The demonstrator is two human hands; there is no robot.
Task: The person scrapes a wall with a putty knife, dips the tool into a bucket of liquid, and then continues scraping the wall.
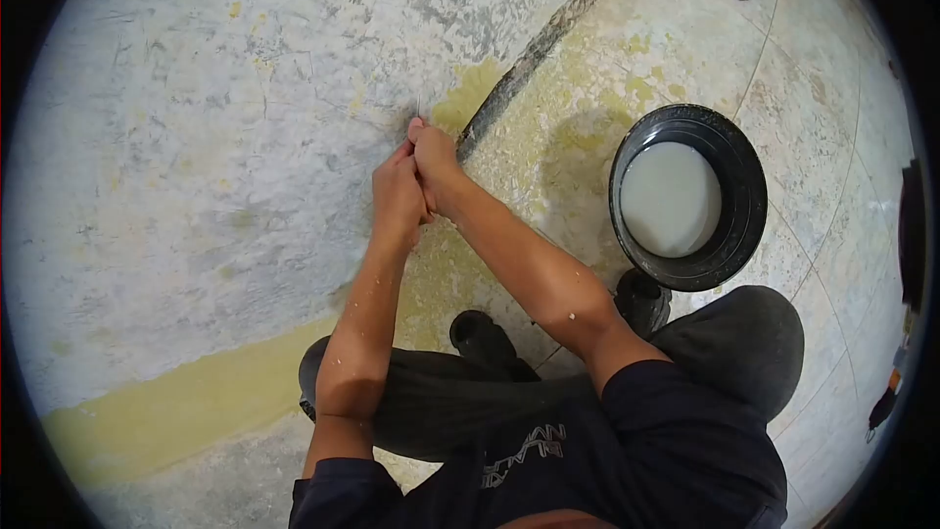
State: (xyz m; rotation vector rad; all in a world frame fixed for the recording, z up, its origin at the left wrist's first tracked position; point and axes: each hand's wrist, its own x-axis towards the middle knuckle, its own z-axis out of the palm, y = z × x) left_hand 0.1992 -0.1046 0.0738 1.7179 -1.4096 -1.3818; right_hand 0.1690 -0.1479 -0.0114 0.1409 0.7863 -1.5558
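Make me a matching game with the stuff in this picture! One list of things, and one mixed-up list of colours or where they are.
Things:
1. basin
2. liquid in the basin
3. patch of paint on the wall
4. left hand and right hand

Colours or places:
A. yellow-green
B. pressed together against the wall
C. black, on the floor
D. milky white

Pairs: 1-C, 2-D, 3-A, 4-B
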